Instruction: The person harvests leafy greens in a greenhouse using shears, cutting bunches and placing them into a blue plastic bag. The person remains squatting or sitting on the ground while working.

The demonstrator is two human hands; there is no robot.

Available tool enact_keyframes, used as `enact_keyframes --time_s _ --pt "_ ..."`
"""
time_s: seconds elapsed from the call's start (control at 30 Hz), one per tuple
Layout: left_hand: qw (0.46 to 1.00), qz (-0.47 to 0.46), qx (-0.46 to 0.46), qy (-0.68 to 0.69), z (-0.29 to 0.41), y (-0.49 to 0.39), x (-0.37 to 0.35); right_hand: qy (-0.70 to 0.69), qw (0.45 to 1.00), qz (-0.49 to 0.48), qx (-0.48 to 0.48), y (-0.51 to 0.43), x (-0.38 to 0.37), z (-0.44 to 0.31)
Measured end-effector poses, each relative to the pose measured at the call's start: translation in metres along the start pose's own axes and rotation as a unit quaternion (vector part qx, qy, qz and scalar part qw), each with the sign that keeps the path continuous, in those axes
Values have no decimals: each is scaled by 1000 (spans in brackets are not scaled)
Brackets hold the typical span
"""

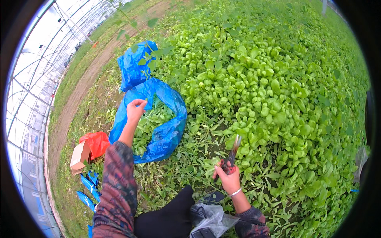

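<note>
My left hand [136, 110] is raised over a large blue plastic bag [169, 139], its thumb and fingertips together. A tiny green bit seems to show at the fingertips, too small to name. Inside the bag's wide mouth lie cut leafy greens [153, 119]. My right hand [230, 177], with a bracelet at the wrist, is closed around the red and black handles of pruning shears [233, 154]. Their blades point up and away from me, beside the edge of a dense bed of low leafy greens [268, 98].
Behind the open bag stands another blue bag [135, 67]. To the left are a red plastic bag [99, 144], a cardboard box [80, 157] and several blue packets [89, 186]. A clear plastic bag [214, 218] lies by my knee. A dirt path [80, 86] runs along the greenhouse side.
</note>
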State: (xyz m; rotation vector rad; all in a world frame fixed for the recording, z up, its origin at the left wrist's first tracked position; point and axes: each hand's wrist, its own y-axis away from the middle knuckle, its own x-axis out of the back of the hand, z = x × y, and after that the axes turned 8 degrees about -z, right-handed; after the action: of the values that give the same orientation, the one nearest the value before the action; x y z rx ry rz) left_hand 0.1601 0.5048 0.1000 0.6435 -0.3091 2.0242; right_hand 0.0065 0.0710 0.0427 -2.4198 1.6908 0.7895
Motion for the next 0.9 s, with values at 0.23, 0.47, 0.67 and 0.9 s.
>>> enact_keyframes --time_s 0.23,0.47,0.67,0.9 --pt "811 -249 -315 -427 3 141 -48 -62 998 -10 28 -14 -10 8" --pt "898 -236 -312 -202 49 205 -43 -41 999 -2 18 11 -9 -3" --pt "861 -368 -300 -185 94 270 -18 -46 995 -7 87 24 -7 -36" --pt "782 -539 -212 -232 79 316 -44 -71 982 -85 155 1 -54 -54"
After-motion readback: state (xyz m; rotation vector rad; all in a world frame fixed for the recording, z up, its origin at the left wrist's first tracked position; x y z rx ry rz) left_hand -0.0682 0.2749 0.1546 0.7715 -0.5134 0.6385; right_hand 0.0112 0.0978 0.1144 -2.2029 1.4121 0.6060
